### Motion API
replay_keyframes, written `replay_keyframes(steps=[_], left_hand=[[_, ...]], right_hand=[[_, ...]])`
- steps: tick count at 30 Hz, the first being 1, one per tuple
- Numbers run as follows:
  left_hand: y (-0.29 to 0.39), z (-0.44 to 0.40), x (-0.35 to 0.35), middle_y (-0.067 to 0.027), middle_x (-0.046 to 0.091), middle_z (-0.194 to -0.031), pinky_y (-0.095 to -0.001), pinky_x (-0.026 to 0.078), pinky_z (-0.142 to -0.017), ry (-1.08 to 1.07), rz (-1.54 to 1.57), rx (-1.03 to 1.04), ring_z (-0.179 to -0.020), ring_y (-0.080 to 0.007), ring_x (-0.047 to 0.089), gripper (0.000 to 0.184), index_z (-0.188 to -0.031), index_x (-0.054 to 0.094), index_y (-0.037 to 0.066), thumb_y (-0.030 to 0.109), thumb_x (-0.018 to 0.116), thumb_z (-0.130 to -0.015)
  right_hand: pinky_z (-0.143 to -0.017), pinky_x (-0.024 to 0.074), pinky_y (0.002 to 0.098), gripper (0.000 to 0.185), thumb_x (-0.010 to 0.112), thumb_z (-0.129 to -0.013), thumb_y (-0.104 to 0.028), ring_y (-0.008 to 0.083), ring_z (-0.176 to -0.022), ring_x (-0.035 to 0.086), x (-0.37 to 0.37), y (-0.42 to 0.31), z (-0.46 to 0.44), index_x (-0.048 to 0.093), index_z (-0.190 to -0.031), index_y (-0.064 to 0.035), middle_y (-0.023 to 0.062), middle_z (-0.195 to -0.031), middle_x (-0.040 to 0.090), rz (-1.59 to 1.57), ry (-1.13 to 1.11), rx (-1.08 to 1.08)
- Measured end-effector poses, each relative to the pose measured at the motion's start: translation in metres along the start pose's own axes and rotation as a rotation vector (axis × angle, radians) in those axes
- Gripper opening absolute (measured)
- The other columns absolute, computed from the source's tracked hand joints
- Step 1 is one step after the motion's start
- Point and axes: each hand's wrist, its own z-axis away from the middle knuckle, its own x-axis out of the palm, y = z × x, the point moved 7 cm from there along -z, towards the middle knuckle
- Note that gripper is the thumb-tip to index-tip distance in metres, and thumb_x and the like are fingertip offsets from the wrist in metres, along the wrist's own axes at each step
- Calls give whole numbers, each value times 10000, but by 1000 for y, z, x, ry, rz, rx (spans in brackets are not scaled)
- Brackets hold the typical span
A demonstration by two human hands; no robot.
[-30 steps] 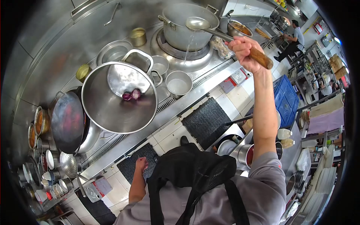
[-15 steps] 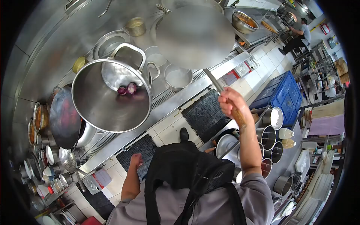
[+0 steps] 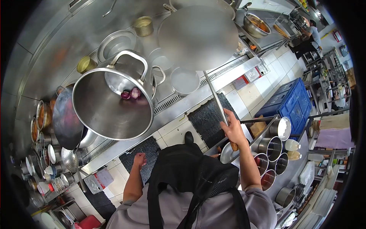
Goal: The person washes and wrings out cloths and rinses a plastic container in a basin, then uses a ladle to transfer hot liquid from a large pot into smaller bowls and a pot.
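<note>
My right hand (image 3: 233,129) is wrapped round a long metal handle with a wooden end (image 3: 215,95). The handle's far end runs into a smooth grey blurred oval (image 3: 198,38), so the tool's head is hidden. My left hand (image 3: 140,159) hangs low beside my apron (image 3: 183,164), its fingers curled, with nothing visible in it. Left of centre, a large steel pot (image 3: 114,122) sits on the cooking counter with its mouth towards me. Inside lie cut red onion pieces (image 3: 135,92). A clear bowl-like round container (image 3: 185,81) stands to the pot's right.
A dark wok (image 3: 66,118) and a perforated skimmer (image 3: 70,160) are left of the pot. A steel bowl (image 3: 256,26) of orange liquid is at the upper right. A blue crate (image 3: 286,107) stands on the floor to the right. Another person (image 3: 310,36) is far off.
My right hand has come lower and nearer my body, and its fingers sit further up the handle, on the metal part. The left hand is almost unmoved.
</note>
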Motion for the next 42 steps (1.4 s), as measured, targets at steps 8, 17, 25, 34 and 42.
replay_keyframes(steps=[8,17,25,34,42], left_hand=[[-13,-28,2,-6,579,-747,-284,487,-497,20,82,20,-623,-132,590,211,-976,609,98,301,612,-916],[61,14,31,-55,609,-784,-263,432,-476,118,130,353,-611,-115,550,238,-1036,620,34,247,623,-930],[136,41,67,-136,695,-965,-391,523,-833,140,-224,811,-935,-254,680,281,-1055,611,41,294,641,-936],[121,63,47,-144,694,-953,-355,528,-807,162,-207,768,-900,-241,681,255,-1031,616,16,244,640,-919],[106,63,45,-69,654,-818,-286,494,-675,94,-224,817,-733,-131,601,267,-1043,604,-2,239,628,-931]], right_hand=[[-753,505,432,528,598,-916,-113,397,-843,672,-62,-63,-105,405,-1403,-40,260,-984,654,140,406,-183],[-651,541,451,383,579,-853,-129,376,-689,683,-119,-112,-294,552,-1176,74,255,-844,680,353,385,-234],[-457,514,251,139,551,-866,-46,150,-503,562,-108,-147,-359,475,-749,-52,31,-610,521,-926,-361,360],[-484,533,251,137,528,-831,19,143,-556,562,-121,-205,-291,422,-750,-13,51,-693,499,-1671,-588,230],[-481,529,239,148,493,-868,12,113,-543,554,-139,-245,-217,413,-750,-28,25,-693,487,-1651,-654,221]])
